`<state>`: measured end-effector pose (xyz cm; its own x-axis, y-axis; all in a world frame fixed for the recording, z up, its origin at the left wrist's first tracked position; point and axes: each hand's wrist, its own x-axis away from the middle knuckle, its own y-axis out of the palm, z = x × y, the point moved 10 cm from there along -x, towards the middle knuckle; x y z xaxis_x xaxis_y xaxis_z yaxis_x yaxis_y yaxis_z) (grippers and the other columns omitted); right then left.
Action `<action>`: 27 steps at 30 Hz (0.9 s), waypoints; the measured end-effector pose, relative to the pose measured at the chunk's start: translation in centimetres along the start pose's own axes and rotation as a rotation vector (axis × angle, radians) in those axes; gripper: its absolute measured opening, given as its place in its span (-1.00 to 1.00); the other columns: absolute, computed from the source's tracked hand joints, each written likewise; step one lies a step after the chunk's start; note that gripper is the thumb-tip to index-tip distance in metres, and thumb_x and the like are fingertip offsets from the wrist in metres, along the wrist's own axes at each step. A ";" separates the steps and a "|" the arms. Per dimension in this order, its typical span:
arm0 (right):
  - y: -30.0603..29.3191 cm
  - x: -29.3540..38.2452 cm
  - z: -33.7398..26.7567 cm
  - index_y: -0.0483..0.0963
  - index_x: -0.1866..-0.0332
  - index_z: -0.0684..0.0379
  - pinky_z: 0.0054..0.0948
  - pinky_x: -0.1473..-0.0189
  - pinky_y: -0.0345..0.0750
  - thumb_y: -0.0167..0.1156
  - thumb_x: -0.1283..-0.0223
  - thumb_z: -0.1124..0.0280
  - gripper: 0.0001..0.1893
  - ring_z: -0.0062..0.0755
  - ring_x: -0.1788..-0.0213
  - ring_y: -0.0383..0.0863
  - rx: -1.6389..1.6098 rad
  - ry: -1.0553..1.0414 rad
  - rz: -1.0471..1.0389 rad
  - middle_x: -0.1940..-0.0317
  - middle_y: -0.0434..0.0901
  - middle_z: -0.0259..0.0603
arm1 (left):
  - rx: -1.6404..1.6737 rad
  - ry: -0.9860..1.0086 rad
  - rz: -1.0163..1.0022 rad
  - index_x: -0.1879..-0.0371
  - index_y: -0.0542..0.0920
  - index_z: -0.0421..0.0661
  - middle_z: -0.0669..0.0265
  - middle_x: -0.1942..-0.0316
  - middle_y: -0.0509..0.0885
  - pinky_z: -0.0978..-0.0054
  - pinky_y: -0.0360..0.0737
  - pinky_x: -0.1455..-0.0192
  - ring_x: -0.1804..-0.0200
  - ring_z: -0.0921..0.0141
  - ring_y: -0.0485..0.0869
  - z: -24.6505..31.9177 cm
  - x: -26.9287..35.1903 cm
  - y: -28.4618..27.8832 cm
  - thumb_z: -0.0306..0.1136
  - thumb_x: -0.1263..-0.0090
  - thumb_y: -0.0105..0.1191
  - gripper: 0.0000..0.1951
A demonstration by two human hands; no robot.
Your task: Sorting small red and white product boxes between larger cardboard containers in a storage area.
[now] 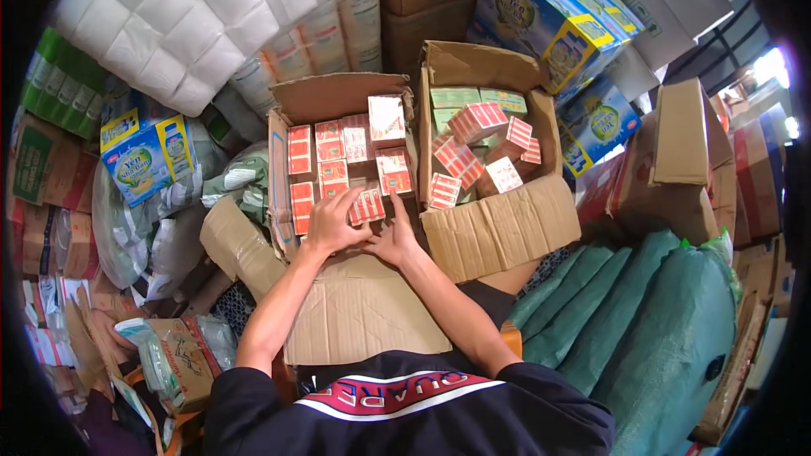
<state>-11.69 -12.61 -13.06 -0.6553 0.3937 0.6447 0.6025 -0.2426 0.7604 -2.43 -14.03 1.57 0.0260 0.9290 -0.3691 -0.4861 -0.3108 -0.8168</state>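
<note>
My left hand (332, 225) grips a small red-and-white striped pack (366, 206) at the near end of the left cardboard carton (342, 98). My right hand (397, 237) is just right of that pack, fingers apart. Its raised finger reaches the lower edge of another red-and-white pack (394, 171); whether it touches is hard to tell. Upright red-and-white packs (301, 149) line the carton's left side, and a paler one (386, 119) stands higher in its far right corner. The carton's near flap (367, 313) lies folded out under my forearms.
Beside it on the right, a second carton (485, 57) holds loose striped packs (478, 121) over green boxes (455, 98). White wrapped bundles (184, 12) rise behind at left. Blue drink cartons (538, 19) are stacked at back right. Green sacks (665, 329) lie at my right.
</note>
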 end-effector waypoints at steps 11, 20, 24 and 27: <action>7.4 4.9 -1.3 0.45 -0.18 0.23 -0.12 -0.26 0.53 0.30 -0.15 0.14 -0.46 -0.27 -0.09 0.58 0.015 -0.124 -0.325 -0.07 0.60 -0.16 | 0.290 -0.425 0.576 -0.18 0.50 -0.23 -0.03 -0.33 0.41 0.17 0.27 -0.46 -0.38 0.03 0.38 -9.5 4.1 -3.0 -0.14 -0.37 0.16 -0.49; 3.2 10.9 -15.2 0.38 -0.22 0.10 -0.28 -0.01 0.54 0.16 -0.30 -0.01 -0.48 -0.30 0.01 0.57 -0.074 -1.005 -0.142 -0.11 0.57 -0.24 | -0.104 -1.040 -0.132 -0.50 -0.01 -0.31 -0.26 -0.53 -0.04 -0.26 0.08 -0.47 -0.56 -0.19 -0.01 -13.7 7.0 4.7 -0.05 -0.12 0.35 0.07; 5.7 12.9 -15.3 0.34 -0.32 0.11 -0.27 -0.18 0.53 0.11 -0.36 0.04 -0.46 -0.31 -0.14 0.55 -0.119 -0.989 -0.247 -0.35 0.42 -0.17 | -0.239 -1.006 -0.175 -0.48 0.02 -0.32 -0.27 -0.46 0.09 -0.25 0.19 -0.41 -0.50 -0.17 0.11 -14.1 7.6 3.9 -0.10 -0.09 0.36 0.06; 6.6 11.8 -14.3 0.27 -0.43 0.14 -0.28 -0.19 0.52 0.10 -0.37 0.05 -0.38 -0.31 -0.21 0.52 0.104 -0.969 -0.317 -0.42 0.35 -0.13 | -0.248 -0.994 -0.184 -0.42 0.09 -0.38 -0.20 -0.32 0.26 -0.14 0.31 -0.36 -0.38 -0.09 0.28 -14.9 6.9 3.5 -0.15 -0.07 0.36 0.00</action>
<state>-21.98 -22.27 0.65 -0.1691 0.9848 0.0394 0.5320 0.0576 0.8448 9.07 -11.70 -10.42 -0.7045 0.6779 0.2101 -0.3509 -0.0754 -0.9334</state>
